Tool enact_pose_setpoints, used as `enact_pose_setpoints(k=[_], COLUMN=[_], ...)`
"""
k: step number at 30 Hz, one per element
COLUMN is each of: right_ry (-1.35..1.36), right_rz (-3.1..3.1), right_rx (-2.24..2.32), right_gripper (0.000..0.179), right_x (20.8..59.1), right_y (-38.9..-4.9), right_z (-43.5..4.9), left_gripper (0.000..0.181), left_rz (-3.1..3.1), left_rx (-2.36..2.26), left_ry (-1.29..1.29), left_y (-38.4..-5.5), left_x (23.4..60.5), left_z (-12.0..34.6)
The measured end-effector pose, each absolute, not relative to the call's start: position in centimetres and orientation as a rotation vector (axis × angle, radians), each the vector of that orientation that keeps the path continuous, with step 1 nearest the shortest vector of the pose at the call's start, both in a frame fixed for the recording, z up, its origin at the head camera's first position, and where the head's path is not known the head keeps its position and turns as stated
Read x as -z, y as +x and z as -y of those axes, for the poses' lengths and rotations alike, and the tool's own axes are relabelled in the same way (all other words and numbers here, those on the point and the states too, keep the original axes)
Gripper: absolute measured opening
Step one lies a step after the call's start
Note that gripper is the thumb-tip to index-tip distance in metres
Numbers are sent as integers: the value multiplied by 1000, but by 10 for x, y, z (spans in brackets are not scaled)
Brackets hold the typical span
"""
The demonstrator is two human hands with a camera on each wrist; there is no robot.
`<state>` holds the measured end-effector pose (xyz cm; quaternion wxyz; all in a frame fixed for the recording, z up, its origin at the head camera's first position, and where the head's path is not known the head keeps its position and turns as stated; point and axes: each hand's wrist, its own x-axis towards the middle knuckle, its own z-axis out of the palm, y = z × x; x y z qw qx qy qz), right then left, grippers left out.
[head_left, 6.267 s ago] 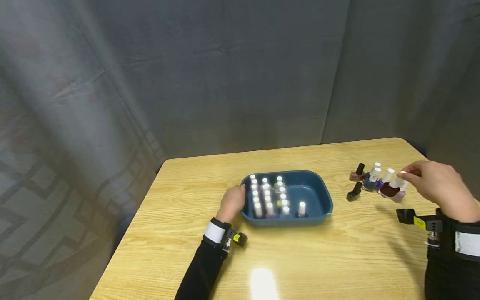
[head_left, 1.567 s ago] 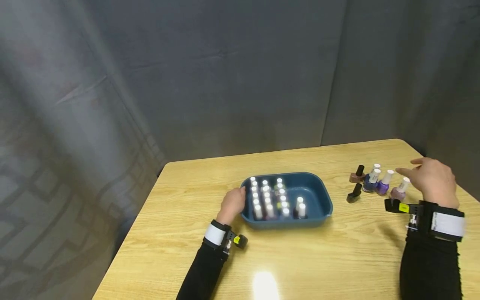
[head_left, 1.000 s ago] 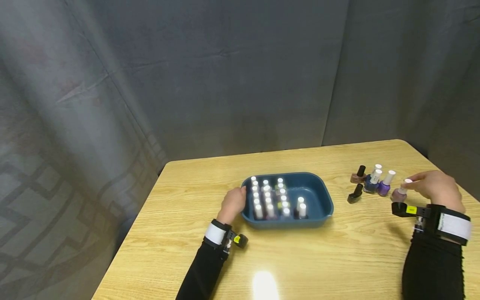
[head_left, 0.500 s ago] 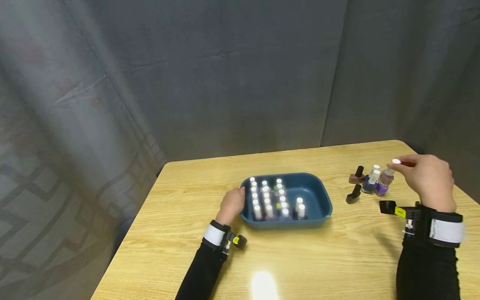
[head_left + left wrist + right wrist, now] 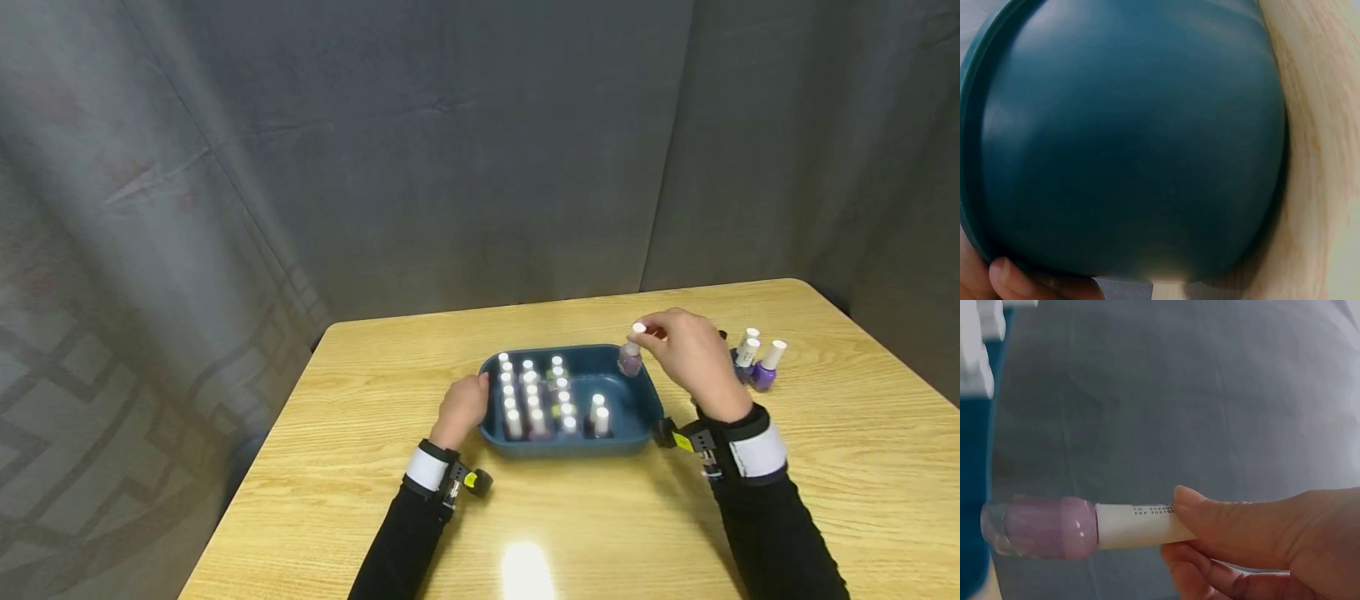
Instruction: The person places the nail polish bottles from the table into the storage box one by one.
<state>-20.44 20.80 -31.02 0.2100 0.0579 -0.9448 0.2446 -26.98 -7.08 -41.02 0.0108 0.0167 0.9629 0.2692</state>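
Observation:
My right hand (image 5: 693,362) pinches the white cap of a mauve nail polish bottle (image 5: 630,362) over the right part of a blue plastic basin (image 5: 570,448). In the right wrist view the same nail polish bottle (image 5: 1050,528) lies sideways across the picture, its printed cap between thumb and fingers. My left hand (image 5: 461,408) holds the basin's left end; in the left wrist view its fingertips (image 5: 1010,278) curl at the rim. Inside the basin stand rows of white-capped nail polish bottles (image 5: 536,421), filling the left side, with two more bottles (image 5: 601,422) right of them.
On the table (image 5: 360,433) to the right stand a purple nail polish bottle (image 5: 763,377) and dark blue bottles (image 5: 744,367). A black cap (image 5: 722,334) peeks out behind my right hand. A grey curtain (image 5: 480,167) hangs behind the table's far edge.
My right hand has picked up the mauve bottle from the table at the right and carried it left over the basin. A dark bottle joined the basin earlier. The left hand stays put.

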Motion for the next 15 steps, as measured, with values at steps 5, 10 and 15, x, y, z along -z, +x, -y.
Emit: enact_pose_setpoints(k=[5,10,15], right_ry=[285,327,364], right_rz=[2697,2788,2892], right_rx=[-635,-602,-564], right_gripper=[19,14,11], right_x=[316,323,326], right_y=[-210,-212,-213], right_z=[-184,-172,-168], left_gripper=[49,49,49], left_rz=[-3003,-3015,-3006], left_rx=[-845,-834,-838], left_ry=[56,68,67], left_y=[-269,-269,-269], left_x=[409,408,408], left_z=[71,72,71])
